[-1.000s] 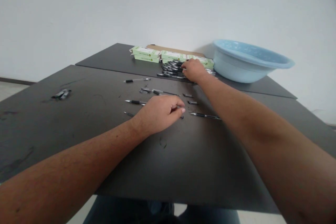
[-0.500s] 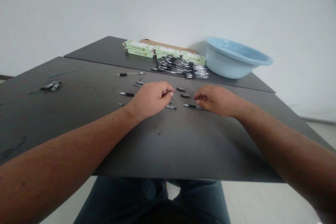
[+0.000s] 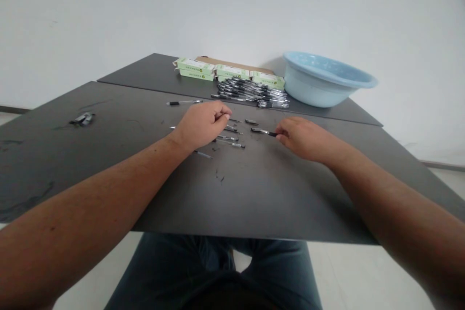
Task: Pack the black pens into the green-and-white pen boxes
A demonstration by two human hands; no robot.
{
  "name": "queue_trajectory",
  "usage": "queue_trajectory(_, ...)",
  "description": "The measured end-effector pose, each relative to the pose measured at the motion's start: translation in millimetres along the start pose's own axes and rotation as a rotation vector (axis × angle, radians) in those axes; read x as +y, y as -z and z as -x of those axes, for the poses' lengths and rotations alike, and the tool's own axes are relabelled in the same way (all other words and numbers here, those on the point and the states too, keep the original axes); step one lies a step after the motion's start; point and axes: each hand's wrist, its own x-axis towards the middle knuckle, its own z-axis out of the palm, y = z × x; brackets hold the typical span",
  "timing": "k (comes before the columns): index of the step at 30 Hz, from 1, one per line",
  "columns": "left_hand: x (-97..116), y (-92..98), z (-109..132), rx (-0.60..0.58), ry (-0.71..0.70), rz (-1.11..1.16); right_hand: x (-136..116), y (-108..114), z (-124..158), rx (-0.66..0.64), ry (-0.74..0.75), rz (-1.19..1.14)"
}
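My left hand [image 3: 201, 123] hovers over the dark table [image 3: 254, 193] with its fingers curled and pinched on a small pen part that I cannot make out. Several loose pens and pen parts [image 3: 230, 141] lie just right of it. My right hand [image 3: 303, 138] rests on the table to the right, its fingers closed on the end of a black pen [image 3: 263, 131] that points left. A pile of black pens [image 3: 250, 92] lies at the back of the table.
Green-and-white boxes [image 3: 228, 71] stand in a row behind the pen pile, in front of a brown cardboard piece. A light blue basin [image 3: 323, 80] sits at the back right. A single pen [image 3: 181, 102] and some small dark parts [image 3: 83, 118] lie at the left.
My right hand came back from the pen pile to the table's middle and now grips a black pen. My left hand moved slightly up and away, uncovering loose pens beneath it.
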Motion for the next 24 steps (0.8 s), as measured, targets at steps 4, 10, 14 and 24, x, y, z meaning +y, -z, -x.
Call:
queue_trajectory(4, -9.2, 8.2, -5.8, 0.014, 0.039, -0.025, 4.2, 8.8, 2.1, 0.163, -0.16, -0.102)
queue_trajectory(10, -22.1, 18.8, -13.7, 0.037, 0.054, -0.005, 16.2, -22.0, 10.8, 0.275, -0.24, -0.198)
queue_trajectory(14, -29.5, 26.3, -17.9, 0.018, 0.068, -0.055, 22.7, -27.8, 16.2, 0.269, -0.206, -0.241)
queue_trajectory(24, -64.6, 45.5, -27.6, -0.11, 0.104, -0.341, 21.2, -30.7, 17.2, 0.222, -0.109, -0.279)
